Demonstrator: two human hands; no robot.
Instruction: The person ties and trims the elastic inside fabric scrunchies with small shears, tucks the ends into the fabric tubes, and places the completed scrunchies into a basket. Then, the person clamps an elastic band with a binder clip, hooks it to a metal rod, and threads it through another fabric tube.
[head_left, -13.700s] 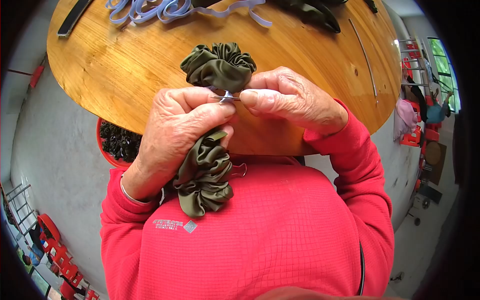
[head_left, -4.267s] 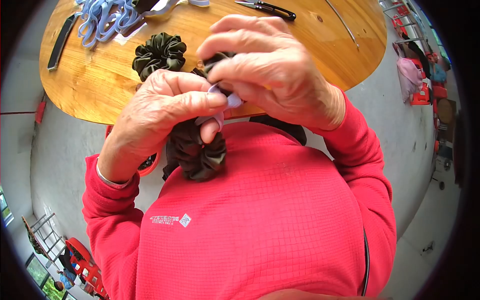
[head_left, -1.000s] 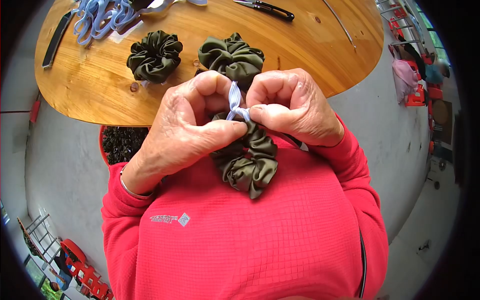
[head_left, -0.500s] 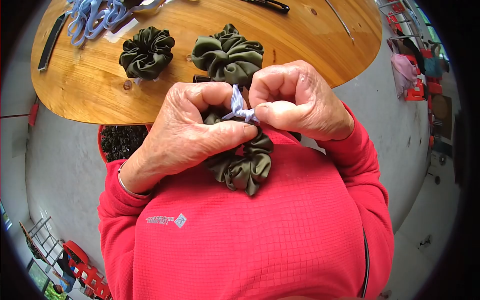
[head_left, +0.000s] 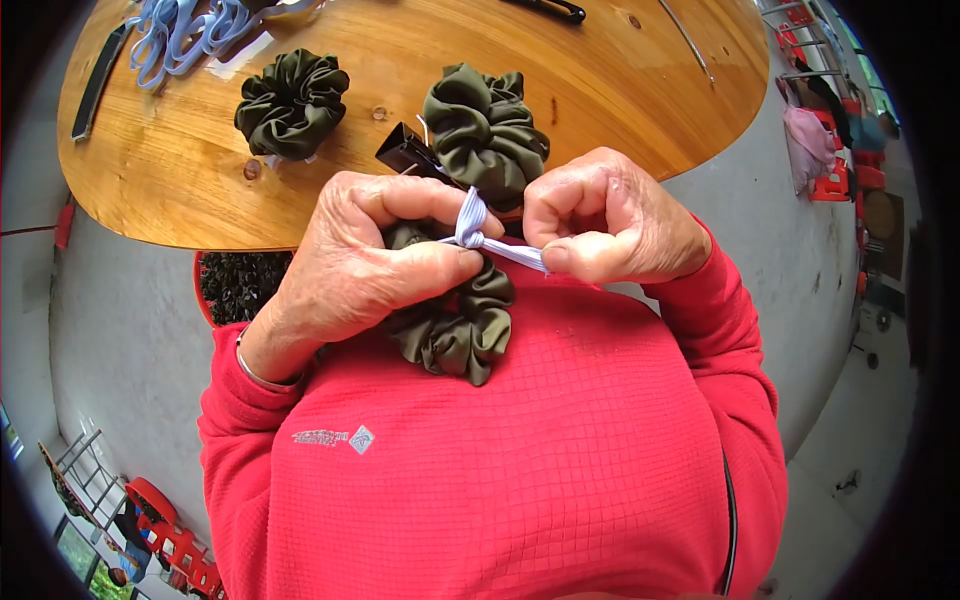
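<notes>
A pale lilac elastic band with a knot in it runs between my two hands. My left hand pinches the band by the knot and a small upright loop. My right hand grips the band's end between thumb and bent forefinger, pulling it straight. Below the left thumb hangs a dark green satin scrunchie against the red top; its upper part is behind my fingers. Just beyond my hands, at the table's near edge, lies another bunched green scrunchie beside a black clamp-like piece.
On the wooden table sit a further green scrunchie, a heap of lilac elastic, a black strip, a black pen-like item and a thin metal rod. Beneath the edge stands a red-rimmed container.
My right hand has moved right and slightly down, drawing the elastic end out from the knot. The held scrunchie has shifted left, and the bunched one at the edge has turned, exposing the black piece.
</notes>
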